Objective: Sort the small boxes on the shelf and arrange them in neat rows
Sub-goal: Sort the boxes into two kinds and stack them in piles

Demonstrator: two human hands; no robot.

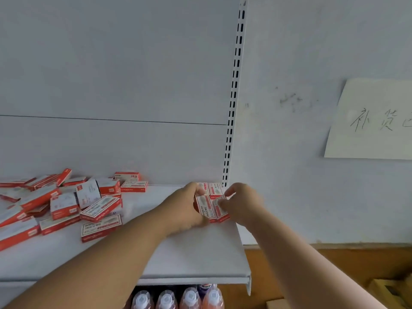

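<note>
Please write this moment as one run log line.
left hand: holds arranged boxes | right hand: pinches them | jumbled boxes: unsorted

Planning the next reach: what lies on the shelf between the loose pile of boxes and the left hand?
Head view: only bare shelf between the loose pile and the left hand.
</note>
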